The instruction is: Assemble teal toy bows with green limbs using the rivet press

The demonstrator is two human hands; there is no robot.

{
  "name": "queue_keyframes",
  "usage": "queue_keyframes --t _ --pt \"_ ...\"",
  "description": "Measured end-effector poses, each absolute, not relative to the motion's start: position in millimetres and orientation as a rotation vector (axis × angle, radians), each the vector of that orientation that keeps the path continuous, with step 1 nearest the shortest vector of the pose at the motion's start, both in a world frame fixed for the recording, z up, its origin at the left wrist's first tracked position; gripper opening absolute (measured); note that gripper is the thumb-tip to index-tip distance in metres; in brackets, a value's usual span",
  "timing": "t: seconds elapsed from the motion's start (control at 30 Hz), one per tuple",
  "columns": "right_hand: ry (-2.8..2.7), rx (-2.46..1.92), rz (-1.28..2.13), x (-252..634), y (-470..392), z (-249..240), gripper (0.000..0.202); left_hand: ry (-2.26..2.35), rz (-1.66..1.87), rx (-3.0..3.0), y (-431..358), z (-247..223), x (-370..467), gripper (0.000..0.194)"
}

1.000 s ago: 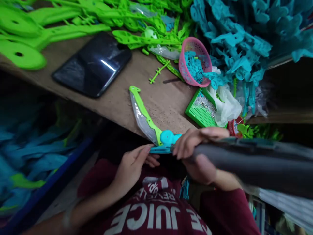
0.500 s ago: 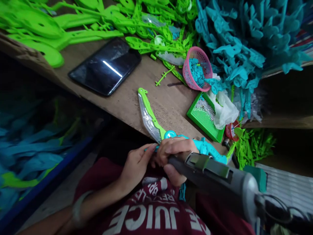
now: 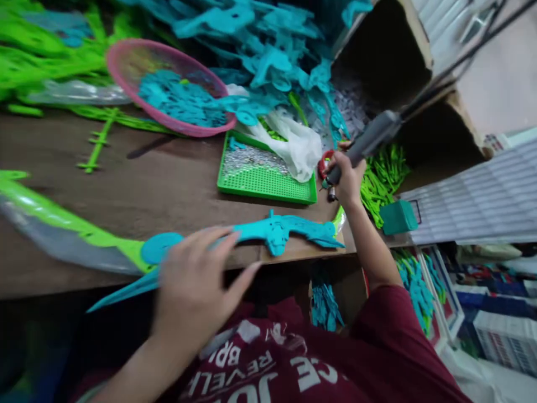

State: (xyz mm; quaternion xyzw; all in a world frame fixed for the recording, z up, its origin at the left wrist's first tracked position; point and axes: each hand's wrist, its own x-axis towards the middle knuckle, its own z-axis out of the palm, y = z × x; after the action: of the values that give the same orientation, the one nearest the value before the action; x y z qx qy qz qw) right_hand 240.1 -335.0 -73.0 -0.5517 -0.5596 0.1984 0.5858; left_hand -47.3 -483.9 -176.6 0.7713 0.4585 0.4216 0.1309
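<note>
Head view, my only feed: the long lime-and-blue piece [image 3: 277, 235] lies along the near edge of the counter [image 3: 176, 173], a pointed blue part [image 3: 121, 292] jutting past that edge, presumably so I can reach it without leaning. My left hand [image 3: 191, 285] lies over its blue middle, fingers fairly straight, thumb spread away, not closed round anything; likely placed to steady it, though blur hides whether the fingers press. My right hand [image 3: 350, 176] is wrapped round a grey corded tool [image 3: 374, 136], tip low beside a small red basket [image 3: 321, 167], tail slanting up and right; I read that as a grip for working point-down. Cord [image 3: 455, 73] runs up and away on the right. Left hand masks the section just right of the blue disc [image 3: 161, 247]. Behind the piece: a green tray [image 3: 268, 187] of silver bits [image 3: 254, 159], partly covered by a white plastic bag [image 3: 300, 146]; then a pink basket [image 3: 191, 129] of blue parts [image 3: 180, 101]. Blue heap [image 3: 251, 33] crowds the back. Lime pieces [image 3: 384, 173] lie beyond my right forearm, which passes close by the piece's far end, leaving little slack there.
</note>
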Motion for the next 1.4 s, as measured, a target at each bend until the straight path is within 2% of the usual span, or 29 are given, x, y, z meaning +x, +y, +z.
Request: queue_keyframes --t 0.07,0.17,0.23,0.3,0.4,0.47,0.6,0.73,0.83,0.97,1.1,1.27,1.4 --pt "-1.280 -1.358 0.423 271.9 -324.4 -91.3 0.045 1.144 1.035 2.546 -454.0 -157.2 5.9 0.048" --pt "-1.462 -1.377 0.405 313.6 -328.0 -99.7 0.048 1.144 0.639 2.678 -423.7 -149.7 59.3 0.032" --pt "-1.649 -1.417 0.367 345.2 -344.1 -91.9 0.054 1.207 0.533 2.680 -416.1 -155.3 68.8 0.033" --pt "-1.782 -1.551 0.280 380.2 -367.3 -81.4 0.052 1.296 0.571 2.666 -414.5 -161.4 64.3 0.047" --pt "-1.955 -1.894 0.125 426.6 -402.5 -76.5 0.029 1.343 0.641 2.616 -416.8 -164.6 53.7 0.059" --pt "-2.128 -2.098 0.055 444.6 -418.6 -84.0 0.024 1.286 0.665 2.558 -419.1 -164.8 51.4 0.055" --pt "-2.455 -2.239 -0.031 449.2 -428.3 -110.6 0.038 1.152 0.713 2.472 -421.3 -169.9 53.0 0.044" --pt "-2.531 -2.269 -0.174 442.7 -425.5 -126.9 0.028 1.078 0.772 2.494 -427.2 -173.3 53.3 0.037" --pt "-2.540 -2.191 -0.189 445.1 -417.3 -132.5 0.024 1.098 0.682 2.530 -432.2 -169.3 53.8 0.034" --pt "-2.476 -2.221 -0.209 447.1 -404.4 -129.5 0.029 1.171 0.508 2.534 -429.8 -161.2 52.9 0.032" --pt "-2.342 -2.372 -0.270 438.8 -436.6 -100.6 0.038 1.093 0.668 2.691 -437.9 -155.3 57.0 0.027" --pt "-1.792 -2.172 0.195 410.8 -513.2 -83.7 0.049 0.617 0.891 2.899 -464.0 -171.4 84.0 0.046" --pt "-1.252 -2.000 0.217 391.6 -537.2 -105.9 0.055 0.641 0.966 2.981 -475.6 -187.8 103.3 0.043"
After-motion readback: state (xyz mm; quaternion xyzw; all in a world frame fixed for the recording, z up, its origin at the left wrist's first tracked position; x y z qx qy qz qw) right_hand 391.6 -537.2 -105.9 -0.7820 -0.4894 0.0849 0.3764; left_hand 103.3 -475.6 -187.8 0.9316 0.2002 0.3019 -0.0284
